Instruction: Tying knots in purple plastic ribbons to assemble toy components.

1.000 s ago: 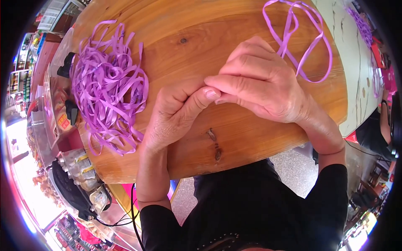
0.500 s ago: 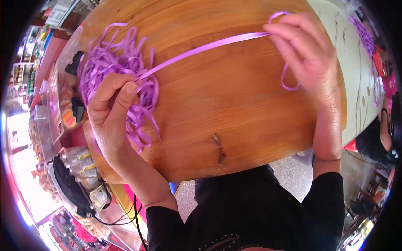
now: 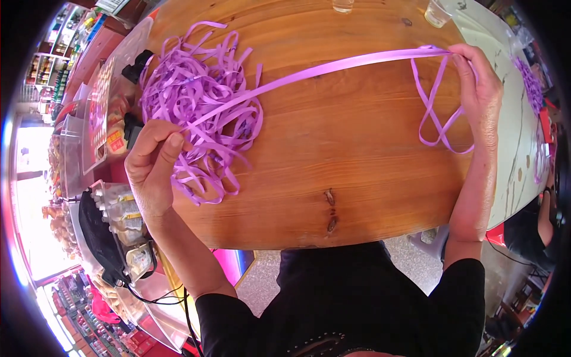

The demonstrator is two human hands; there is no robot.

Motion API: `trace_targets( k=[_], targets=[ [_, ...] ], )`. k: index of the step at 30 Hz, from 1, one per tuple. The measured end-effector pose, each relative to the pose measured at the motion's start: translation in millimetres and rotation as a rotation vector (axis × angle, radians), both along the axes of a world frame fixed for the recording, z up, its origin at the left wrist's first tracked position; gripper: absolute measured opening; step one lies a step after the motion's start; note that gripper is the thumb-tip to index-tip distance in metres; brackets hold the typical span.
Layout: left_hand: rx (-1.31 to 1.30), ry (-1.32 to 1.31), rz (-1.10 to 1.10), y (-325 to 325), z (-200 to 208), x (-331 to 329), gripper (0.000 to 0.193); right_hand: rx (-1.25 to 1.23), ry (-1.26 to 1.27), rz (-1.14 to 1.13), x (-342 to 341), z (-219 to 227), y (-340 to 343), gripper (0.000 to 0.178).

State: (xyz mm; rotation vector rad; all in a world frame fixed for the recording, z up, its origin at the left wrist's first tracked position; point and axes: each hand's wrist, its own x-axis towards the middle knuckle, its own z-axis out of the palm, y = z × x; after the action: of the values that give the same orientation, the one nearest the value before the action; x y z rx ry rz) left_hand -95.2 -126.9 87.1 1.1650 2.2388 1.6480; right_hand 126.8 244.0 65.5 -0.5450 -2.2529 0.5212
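A purple ribbon [image 3: 321,69] runs taut above the wooden table between my two hands. My left hand [image 3: 156,160] pinches one end of the stretch between thumb and forefinger, in front of the heap. At the far right my right hand [image 3: 480,83] closes on the other end, and a loose loop of ribbon hangs beneath it toward the tabletop. A big tangled heap of purple ribbon [image 3: 196,89] lies on the left part of the table, partly behind the stretched length.
Two clear cups, one [image 3: 439,13] at the far right, stand along the far side of the wooden table [image 3: 357,190]. A white marbled surface [image 3: 511,149] adjoins on the right, with more purple ribbon [image 3: 527,83]. Packed goods and a black bag [image 3: 98,238] lie left.
My hands have moved farther apart, the right one outward to the right, so the ribbon between them is longer. The view has shifted, bringing the cups into sight.
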Motion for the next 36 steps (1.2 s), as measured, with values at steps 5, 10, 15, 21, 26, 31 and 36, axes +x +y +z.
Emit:
trace_targets(
  k=[5, 10, 15, 21, 26, 31, 36],
  targets=[
    [0.054, 0.032, 0.016, -19, 10, 5, 0.007, 0.104, 0.139, 0.068, 4, -6, 12, 0.010],
    [-0.023, 0.079, 0.069, -44, 19, 10, 0.009, 0.009, 0.171, -0.028, 9, -3, 12, 0.013],
    [-0.054, 0.161, 0.099, -53, 15, 15, 0.008, -0.070, 0.252, 0.015, 12, -3, 16, 0.014],
    [-0.025, 0.124, 0.079, -61, 16, 21, 0.008, -0.071, 0.335, -0.012, 15, -8, 28, 0.014],
    [-0.009, 0.157, 0.107, -73, 20, 23, 0.008, -0.029, 0.365, -0.058, 23, -5, 36, 0.017],
    [-0.020, 0.117, 0.140, -103, 10, 19, 0.012, -0.102, 0.403, -0.056, 22, -8, 42, 0.018],
    [0.000, 0.012, 0.241, -118, -4, 24, 0.009, -0.117, 0.438, -0.056, 25, -12, 55, 0.018]
  ],
)
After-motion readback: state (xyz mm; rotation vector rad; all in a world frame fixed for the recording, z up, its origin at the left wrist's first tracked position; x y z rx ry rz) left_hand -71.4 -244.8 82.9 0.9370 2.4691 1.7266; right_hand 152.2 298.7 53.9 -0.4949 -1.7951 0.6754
